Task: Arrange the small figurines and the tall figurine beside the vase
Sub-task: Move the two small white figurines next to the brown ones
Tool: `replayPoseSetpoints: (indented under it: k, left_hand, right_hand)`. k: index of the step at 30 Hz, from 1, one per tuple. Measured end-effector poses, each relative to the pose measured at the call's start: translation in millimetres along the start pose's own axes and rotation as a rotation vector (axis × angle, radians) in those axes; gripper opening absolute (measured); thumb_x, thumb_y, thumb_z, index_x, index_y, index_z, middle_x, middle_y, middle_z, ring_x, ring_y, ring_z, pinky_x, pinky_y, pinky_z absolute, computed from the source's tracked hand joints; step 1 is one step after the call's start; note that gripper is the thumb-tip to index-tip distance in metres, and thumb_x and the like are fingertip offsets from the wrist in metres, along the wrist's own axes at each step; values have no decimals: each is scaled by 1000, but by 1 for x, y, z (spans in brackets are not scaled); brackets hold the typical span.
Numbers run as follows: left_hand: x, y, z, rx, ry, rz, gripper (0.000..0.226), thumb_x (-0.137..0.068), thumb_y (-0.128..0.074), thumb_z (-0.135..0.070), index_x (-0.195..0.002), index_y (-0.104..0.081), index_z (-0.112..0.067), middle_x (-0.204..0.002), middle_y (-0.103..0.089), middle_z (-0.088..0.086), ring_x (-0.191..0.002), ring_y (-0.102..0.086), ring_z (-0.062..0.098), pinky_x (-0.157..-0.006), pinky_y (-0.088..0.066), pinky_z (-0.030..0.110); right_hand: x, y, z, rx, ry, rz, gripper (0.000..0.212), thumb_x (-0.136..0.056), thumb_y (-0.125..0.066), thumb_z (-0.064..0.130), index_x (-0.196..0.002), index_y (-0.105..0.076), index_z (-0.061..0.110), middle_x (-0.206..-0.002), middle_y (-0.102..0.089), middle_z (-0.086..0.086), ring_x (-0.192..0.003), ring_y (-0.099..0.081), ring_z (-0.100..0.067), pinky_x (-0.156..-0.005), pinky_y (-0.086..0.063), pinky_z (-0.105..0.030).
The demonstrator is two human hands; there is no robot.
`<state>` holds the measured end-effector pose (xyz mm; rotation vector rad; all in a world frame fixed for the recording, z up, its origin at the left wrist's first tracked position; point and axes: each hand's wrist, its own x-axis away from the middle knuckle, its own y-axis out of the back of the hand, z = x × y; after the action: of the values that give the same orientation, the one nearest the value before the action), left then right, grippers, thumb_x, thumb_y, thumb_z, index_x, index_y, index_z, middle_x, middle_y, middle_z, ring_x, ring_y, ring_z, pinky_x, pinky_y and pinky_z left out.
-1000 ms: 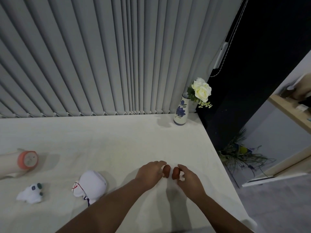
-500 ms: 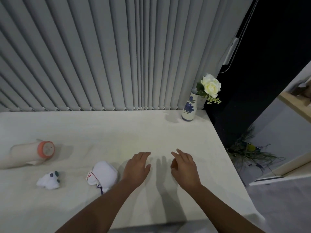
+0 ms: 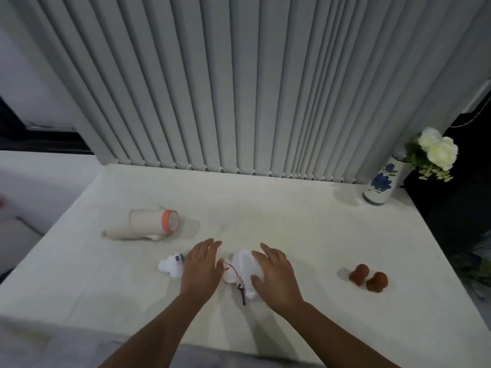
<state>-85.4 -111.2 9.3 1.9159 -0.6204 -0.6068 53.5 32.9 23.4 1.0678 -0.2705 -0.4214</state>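
A white vase (image 3: pixel 380 183) with blue flowers painted on it holds white roses at the table's back right corner. Two small brown figurines (image 3: pixel 368 278) stand side by side near the right edge. A round white figurine (image 3: pixel 242 266) with red string lies under my right hand (image 3: pixel 273 274), whose spread fingers rest on it. My left hand (image 3: pixel 201 266) hovers open between that figurine and a small white animal figurine (image 3: pixel 170 265). A tall beige figurine (image 3: pixel 143 227) with an orange ring lies on its side at the left.
The white table (image 3: pixel 279 221) ends against grey vertical blinds (image 3: pixel 239 88) at the back. Its right edge drops into a dark gap holding a green plant (image 3: pixel 478 264). A grey surface (image 3: pixel 79 349) borders the front edge.
Both hands let go of the two brown figurines and moved left to the white figurines. The view swung left, so the vase now sits far right.
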Motion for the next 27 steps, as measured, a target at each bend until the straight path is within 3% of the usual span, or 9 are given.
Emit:
replayPoseSetpoints:
  k: [4, 8, 12, 15, 18, 21, 27]
  left_hand:
    - [15, 13, 54, -40, 66, -3, 40, -81, -64, -21, -120, -56, -15, -127, -60, 11, -117, -55, 31, -97, -46, 46]
    - [30, 24, 100, -60, 96, 31, 43, -79, -67, -21, -120, -54, -18, -130, -57, 10, -118, -53, 32, -97, -46, 46]
    - [39, 30, 139, -75, 6, 80, 43, -78, -49, -45, -114, -53, -22, -120, -61, 4, -110, -54, 27, -92, -48, 40]
    - [39, 30, 154, -67, -63, 120, 46, -77, -48, -52, -114, -50, -25, -120, -60, 4, -111, -54, 26, -93, -48, 39]
    - [33, 29, 157, -47, -143, 141, 46, -77, -58, -46, -116, -50, -24, -123, -58, 6, -111, -53, 26, -93, -49, 37]
    - [23, 27, 159, -14, -196, 174, 52, -71, -72, -33, -116, -49, -22, -122, -58, 8, -111, -55, 28, -93, -50, 39]
    - [5, 17, 154, 85, -172, 240, 49, -80, -65, -32, -123, -44, -23, -127, -51, 6, -110, -55, 27, -88, -50, 35]
  right_hand:
    - [-5, -42, 47, 23, 10, -23, 52, -87, -57, 41, -136, -45, 29, -155, -30, 1, -140, -30, -26, -114, -26, -41]
    - [-7, -84, 77, 121, -38, -14, 63, -63, -78, 37, -122, -59, 26, -143, -50, -7, -127, -50, -34, -110, -32, -48]
    - [-14, -105, 90, 201, -98, -50, 69, -59, -77, 33, -125, -57, 24, -145, -46, -11, -131, -36, -36, -109, -15, -53]
    - [-17, -112, 88, 234, -126, -71, 72, -58, -78, 27, -127, -57, 19, -145, -45, -14, -131, -31, -38, -112, -7, -51]
    - [-21, -113, 84, 279, -150, -115, 72, -59, -78, 25, -127, -57, 16, -143, -48, -15, -131, -30, -37, -113, 0, -49]
    - [-24, -109, 80, 315, -176, -149, 61, -65, -66, 27, -126, -59, 16, -141, -51, -14, -132, -29, -35, -114, 1, -50]
    - [-29, -100, 58, 363, -166, -197, 50, -70, -60, 30, -119, -64, 19, -137, -56, -11, -130, -31, -34, -113, -7, -51]
